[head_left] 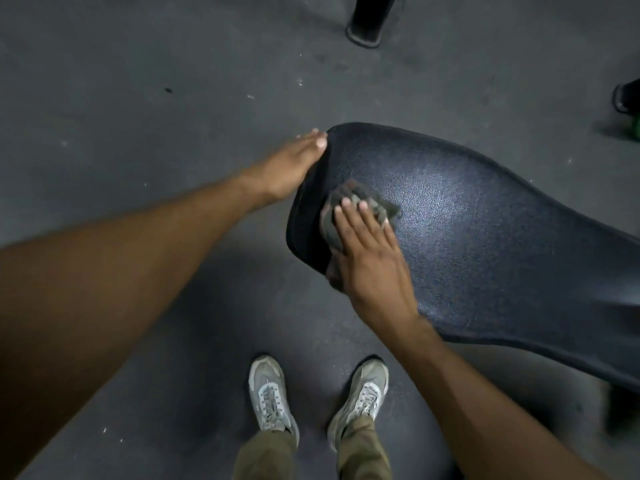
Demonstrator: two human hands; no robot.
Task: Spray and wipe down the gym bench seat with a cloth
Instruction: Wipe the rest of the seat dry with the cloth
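Note:
The black padded bench seat [485,237] runs from the centre of the view to the right edge, its surface shiny. A crumpled grey cloth [360,202] lies on the seat near its left end. My right hand [370,258] presses flat on the cloth with straight fingers. My left hand [294,161] rests against the seat's far left corner, fingers extended along the edge. No spray bottle is clearly seen.
Dark rubber floor [138,98] surrounds the bench. A black equipment post foot [367,26] stands at the top. Another dark foot [627,98] and a green object [635,128] sit at the right edge. My two grey shoes [270,393] stand below the seat.

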